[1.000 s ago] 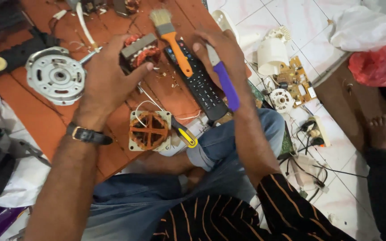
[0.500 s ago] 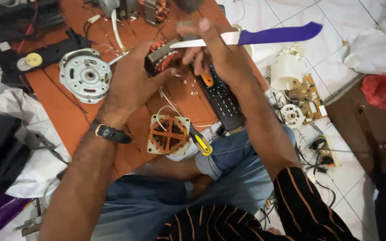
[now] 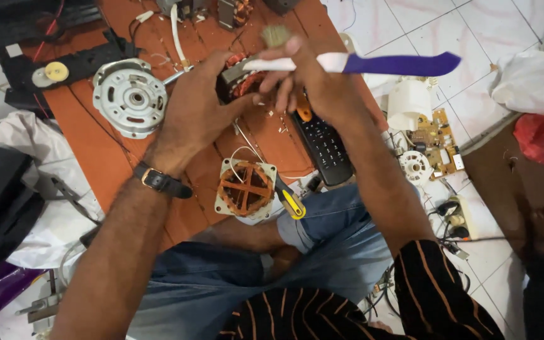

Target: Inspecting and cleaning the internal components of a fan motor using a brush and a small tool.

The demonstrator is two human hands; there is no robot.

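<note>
Copper-wound stator (image 3: pixel 242 77) sits clamped in the left hand (image 3: pixel 193 107), held just above the orange board (image 3: pixel 96 157). Right hand (image 3: pixel 310 79) grips a purple-and-white handled tool (image 3: pixel 373 63) laid across the stator, plus a brush whose bristles (image 3: pixel 274 35) poke up behind the fingers. Little free room: black remote (image 3: pixel 323 146) directly under the right wrist, second stator (image 3: pixel 245 189) and yellow-handled screwdriver (image 3: pixel 289 200) near the board's front edge by the knee. Round metal motor housing (image 3: pixel 130 97) left of the hand. Off the board's right edge, on tile: white plastic part (image 3: pixel 408 101), one circuit board (image 3: pixel 437 135). Count: two stators, one housing, one remote.
</note>
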